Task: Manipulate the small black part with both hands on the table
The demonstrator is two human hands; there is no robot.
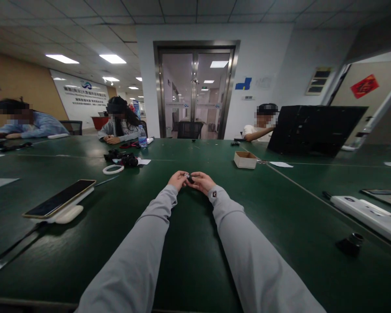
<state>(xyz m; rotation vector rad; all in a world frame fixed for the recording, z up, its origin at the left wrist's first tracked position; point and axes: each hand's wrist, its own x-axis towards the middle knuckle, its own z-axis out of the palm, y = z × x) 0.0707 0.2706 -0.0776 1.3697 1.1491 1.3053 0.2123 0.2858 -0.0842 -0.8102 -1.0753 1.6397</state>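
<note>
My left hand (177,179) and my right hand (202,181) meet over the middle of the green table (192,243), fingertips almost touching. Between them is a small dark object (190,178), pinched by the right fingers. A small silvery piece (186,175) shows at the left fingertips, which are closed around it. Both are too small to name, and I cannot tell whether they are joined. Grey sleeves cover both my arms down to the wrists.
Left of my arms, a phone (61,198) rests on a white device with a cable. Further back are a white ring (113,169), a water bottle (142,136) and a small open box (245,160). A black monitor (316,130) and seated people surround the table's far side.
</note>
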